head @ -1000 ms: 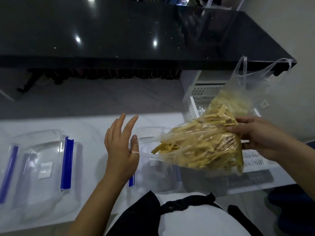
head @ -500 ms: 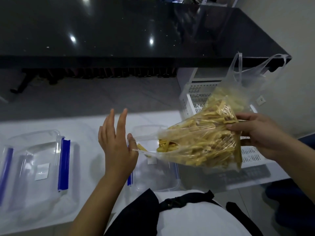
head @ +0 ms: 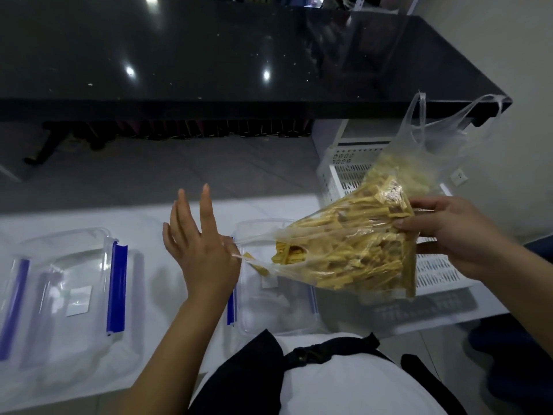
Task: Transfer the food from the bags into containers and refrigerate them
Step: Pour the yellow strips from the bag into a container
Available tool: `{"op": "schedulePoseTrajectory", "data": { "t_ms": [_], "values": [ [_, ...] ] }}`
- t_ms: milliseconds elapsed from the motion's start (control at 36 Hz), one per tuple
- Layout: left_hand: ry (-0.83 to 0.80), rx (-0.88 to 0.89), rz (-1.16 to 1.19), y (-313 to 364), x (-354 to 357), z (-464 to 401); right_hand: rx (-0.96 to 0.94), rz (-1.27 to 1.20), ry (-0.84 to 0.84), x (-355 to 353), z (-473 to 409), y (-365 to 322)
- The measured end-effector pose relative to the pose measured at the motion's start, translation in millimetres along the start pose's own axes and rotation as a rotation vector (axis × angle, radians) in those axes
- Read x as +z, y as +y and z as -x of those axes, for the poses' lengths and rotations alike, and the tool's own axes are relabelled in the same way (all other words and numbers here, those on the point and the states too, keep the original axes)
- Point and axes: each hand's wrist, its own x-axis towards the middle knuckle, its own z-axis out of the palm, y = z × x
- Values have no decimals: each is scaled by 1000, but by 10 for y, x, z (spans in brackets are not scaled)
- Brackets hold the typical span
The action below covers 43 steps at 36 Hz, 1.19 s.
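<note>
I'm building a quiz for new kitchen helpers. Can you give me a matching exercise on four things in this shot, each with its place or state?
Things:
1. plastic bag
2. left container
3. white basket
4. left hand

States:
A. pinches the bag's mouth
B. lies flat with blue clips
C. tilted, full of yellow strips
D. stands behind the bag, perforated

Pairs: 1-C, 2-B, 3-D, 4-A

Left hand raised, fingers straight, thumb pinching; right hand gripping.
</note>
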Motion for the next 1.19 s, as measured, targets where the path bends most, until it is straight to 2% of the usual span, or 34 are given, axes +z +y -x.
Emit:
{"op": "schedulePoseTrajectory", "data": {
  "t_ms": [111,278,556,1194],
  "values": [
    [-114,-32,-43,-33,13,3,4,-2,48,-87,-45,10],
    [-160,-22,-36,-6,2,23,15,-8,64,-190,-75,-26],
    [-100,0,16,-41,73,102,2,27,57,-127,-48,-1],
    [-145,-5,115,-23,52,193,28,-19,56,-132,-64,33]
  ]
}}
